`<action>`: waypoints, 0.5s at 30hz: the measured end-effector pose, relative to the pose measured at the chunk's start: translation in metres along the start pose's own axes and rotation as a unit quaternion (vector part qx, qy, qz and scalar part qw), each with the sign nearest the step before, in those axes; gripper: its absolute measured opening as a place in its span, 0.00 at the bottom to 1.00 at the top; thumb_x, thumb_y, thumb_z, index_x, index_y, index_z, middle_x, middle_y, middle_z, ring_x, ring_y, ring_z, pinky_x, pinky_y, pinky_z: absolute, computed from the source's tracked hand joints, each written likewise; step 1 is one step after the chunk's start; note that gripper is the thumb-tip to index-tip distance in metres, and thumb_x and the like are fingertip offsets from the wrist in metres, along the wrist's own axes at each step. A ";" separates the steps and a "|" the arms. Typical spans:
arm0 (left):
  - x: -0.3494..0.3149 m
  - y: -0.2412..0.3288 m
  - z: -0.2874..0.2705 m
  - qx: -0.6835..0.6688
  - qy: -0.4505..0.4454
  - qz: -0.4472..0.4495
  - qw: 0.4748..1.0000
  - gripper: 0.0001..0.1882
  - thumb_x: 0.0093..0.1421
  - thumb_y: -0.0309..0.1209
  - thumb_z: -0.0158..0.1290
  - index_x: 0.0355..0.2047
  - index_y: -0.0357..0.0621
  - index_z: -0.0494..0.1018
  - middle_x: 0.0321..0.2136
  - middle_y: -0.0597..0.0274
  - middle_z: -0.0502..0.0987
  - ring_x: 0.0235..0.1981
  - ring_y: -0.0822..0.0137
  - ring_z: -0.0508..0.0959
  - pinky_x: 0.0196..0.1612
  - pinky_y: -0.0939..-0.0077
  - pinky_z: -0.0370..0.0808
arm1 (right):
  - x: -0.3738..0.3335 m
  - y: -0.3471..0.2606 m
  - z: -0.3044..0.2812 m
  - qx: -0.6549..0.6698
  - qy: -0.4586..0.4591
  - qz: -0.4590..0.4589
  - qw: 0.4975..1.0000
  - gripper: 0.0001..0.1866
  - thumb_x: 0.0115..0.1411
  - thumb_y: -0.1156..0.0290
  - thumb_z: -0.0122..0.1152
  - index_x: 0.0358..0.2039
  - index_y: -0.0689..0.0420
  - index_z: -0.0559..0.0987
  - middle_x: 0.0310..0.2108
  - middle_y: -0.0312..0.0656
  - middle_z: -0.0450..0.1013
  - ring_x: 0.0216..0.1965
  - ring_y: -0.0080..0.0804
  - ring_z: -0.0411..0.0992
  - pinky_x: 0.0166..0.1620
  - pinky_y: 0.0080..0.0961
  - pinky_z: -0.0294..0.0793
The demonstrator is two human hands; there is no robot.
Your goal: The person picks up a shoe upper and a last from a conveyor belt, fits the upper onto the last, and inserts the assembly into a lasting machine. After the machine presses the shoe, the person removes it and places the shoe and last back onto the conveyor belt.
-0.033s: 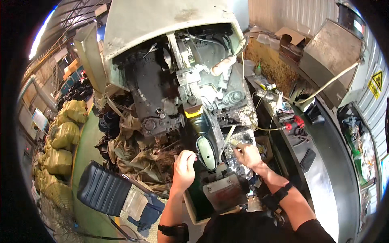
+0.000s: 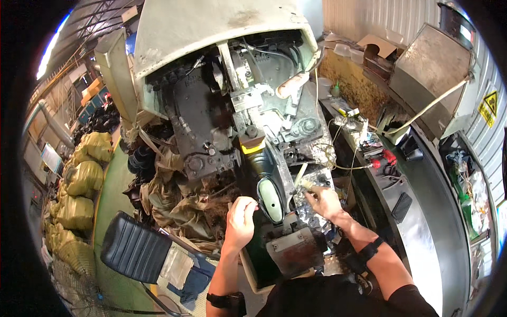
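Note:
A dark shoe upper [image 2: 259, 161] is set sole-side up in the machine at the middle of the view. Its pale green bottom [image 2: 271, 202] faces me, with a small dark hole in it. Close to the left of this bottom is my left hand [image 2: 241, 219], its fingers pinched together; a tiny thing at the tips is too small to name. My right hand [image 2: 323, 203] lies over the cluttered metal ledge right of the shoe. Its fingers are closed near a pale yellowish piece, and what they grip is unclear. A pale stick [image 2: 301, 173] stands just beyond them.
The large greasy machine [image 2: 200, 121] rises ahead under a cream hood. Brown cloth [image 2: 169, 206] is heaped at its left, beside a black chair [image 2: 136, 245]. Yellow sacks [image 2: 79, 211] line the far left. On the right bench [image 2: 417, 253] lies a black phone [image 2: 402, 206].

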State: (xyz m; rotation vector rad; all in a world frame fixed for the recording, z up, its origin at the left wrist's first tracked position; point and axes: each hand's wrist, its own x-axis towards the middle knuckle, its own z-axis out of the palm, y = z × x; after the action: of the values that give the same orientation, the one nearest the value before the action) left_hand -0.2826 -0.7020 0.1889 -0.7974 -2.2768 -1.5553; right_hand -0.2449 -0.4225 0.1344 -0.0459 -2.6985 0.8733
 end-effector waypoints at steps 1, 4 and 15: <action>0.004 0.000 -0.002 -0.019 -0.026 -0.006 0.999 0.05 0.66 0.23 0.48 0.37 0.33 0.72 0.31 0.53 0.77 0.32 0.61 0.79 0.37 0.70 0.75 | 0.004 -0.012 -0.010 0.070 -0.036 0.080 0.994 0.22 0.62 0.60 0.61 0.52 0.60 0.74 0.33 0.56 0.79 0.35 0.50 0.80 0.41 0.40 0.80; 0.006 -0.030 -0.007 -0.066 -0.057 -0.022 0.996 0.06 0.64 0.23 0.53 0.40 0.33 0.74 0.33 0.56 0.79 0.34 0.67 0.80 0.40 0.75 0.76 | 0.001 -0.068 -0.019 0.173 -0.052 0.040 0.983 0.37 0.64 0.60 0.58 0.67 0.65 0.56 0.55 0.65 0.70 0.57 0.56 0.70 0.61 0.41 0.69; -0.005 -0.062 0.004 -0.280 0.098 -0.175 0.939 0.10 0.65 0.25 0.56 0.44 0.34 0.77 0.36 0.58 0.82 0.35 0.71 0.82 0.41 0.78 0.78 | -0.003 -0.142 0.033 0.140 0.021 -0.067 0.988 0.60 0.48 0.67 0.76 0.69 0.70 0.42 0.68 0.67 0.44 0.72 0.57 0.43 0.72 0.39 0.44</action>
State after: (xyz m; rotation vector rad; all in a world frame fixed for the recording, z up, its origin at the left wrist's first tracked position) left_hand -0.3142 -0.7163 0.1368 -0.3262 -1.9145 -2.3848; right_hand -0.2434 -0.5572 0.1897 0.1739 -2.4819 1.1828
